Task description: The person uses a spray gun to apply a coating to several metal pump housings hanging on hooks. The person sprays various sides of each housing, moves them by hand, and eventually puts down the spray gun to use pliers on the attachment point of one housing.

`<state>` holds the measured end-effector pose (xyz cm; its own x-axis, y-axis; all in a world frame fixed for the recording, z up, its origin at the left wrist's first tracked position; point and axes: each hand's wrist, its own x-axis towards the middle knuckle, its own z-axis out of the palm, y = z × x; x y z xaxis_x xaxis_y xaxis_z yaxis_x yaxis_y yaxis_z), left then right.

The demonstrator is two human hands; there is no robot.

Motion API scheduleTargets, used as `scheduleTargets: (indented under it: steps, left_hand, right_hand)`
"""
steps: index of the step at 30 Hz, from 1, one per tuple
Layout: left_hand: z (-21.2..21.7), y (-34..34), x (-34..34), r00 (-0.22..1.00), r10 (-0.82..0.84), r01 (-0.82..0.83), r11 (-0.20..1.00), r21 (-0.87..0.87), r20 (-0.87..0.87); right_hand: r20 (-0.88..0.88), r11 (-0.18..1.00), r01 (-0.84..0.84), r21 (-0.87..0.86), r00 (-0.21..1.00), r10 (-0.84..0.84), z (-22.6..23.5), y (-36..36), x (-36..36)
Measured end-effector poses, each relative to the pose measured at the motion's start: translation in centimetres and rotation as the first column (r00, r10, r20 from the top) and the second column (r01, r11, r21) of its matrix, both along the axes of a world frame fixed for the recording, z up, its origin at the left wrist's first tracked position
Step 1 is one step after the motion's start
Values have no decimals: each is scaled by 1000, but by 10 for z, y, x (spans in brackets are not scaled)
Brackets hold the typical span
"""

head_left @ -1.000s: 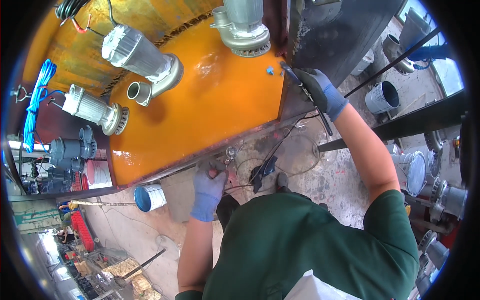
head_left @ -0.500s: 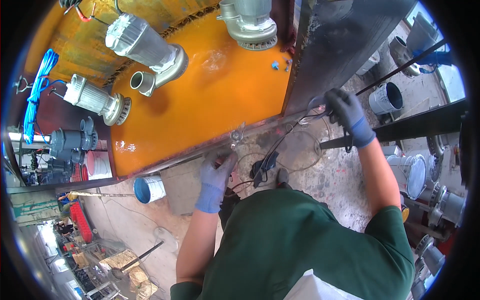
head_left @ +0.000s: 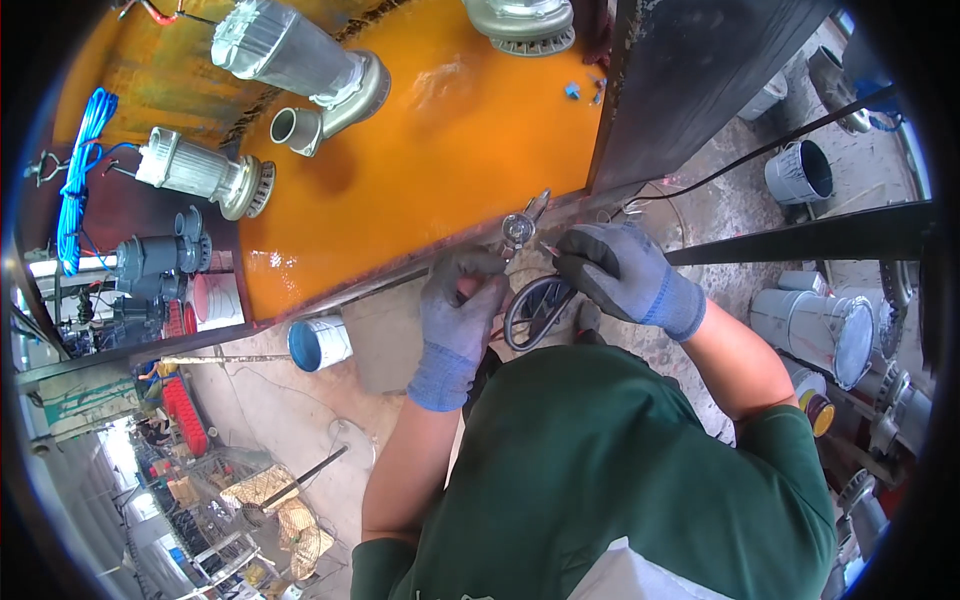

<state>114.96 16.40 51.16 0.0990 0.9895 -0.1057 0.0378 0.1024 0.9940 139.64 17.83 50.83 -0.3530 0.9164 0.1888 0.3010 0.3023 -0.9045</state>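
Note:
My left hand (head_left: 462, 300), in a grey and blue work glove, is closed at the front edge of the orange basin. Its fingertips pinch a small metal fitting with a round, dial-like face (head_left: 518, 230) and a pointed end. Close by on the right, my gloved right hand (head_left: 620, 275) is closed around a black cable (head_left: 515, 325). The cable hangs in a loop below its fingers. A thin cable end shows at the fingertips, near the fitting. How the left fingers grip is partly hidden.
Beyond my hands lies the glossy orange basin (head_left: 400, 190), with metal pumps (head_left: 345, 90) over it. A dark steel panel (head_left: 690, 80) stands at the right. Buckets (head_left: 798, 172) and a black bar (head_left: 800, 235) are on the right; a blue-lined bucket (head_left: 318, 345) is on the left.
My right hand has come left and nearer, bringing the black cable beside my left hand. The left hand has shifted slightly right and up with the fitting.

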Motion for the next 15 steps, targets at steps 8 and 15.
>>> scheduleTargets:
  steps: [8,15]
  left_hand:
    - [3,-2,-1,903,62,43,972,232,-425]
    - [15,-4,4,887,70,67,958,278,-457]
  right_hand:
    - [179,978,-63,198,983,27,7,7,-3]
    - [213,964,-115,239,975,63,20,9,0]
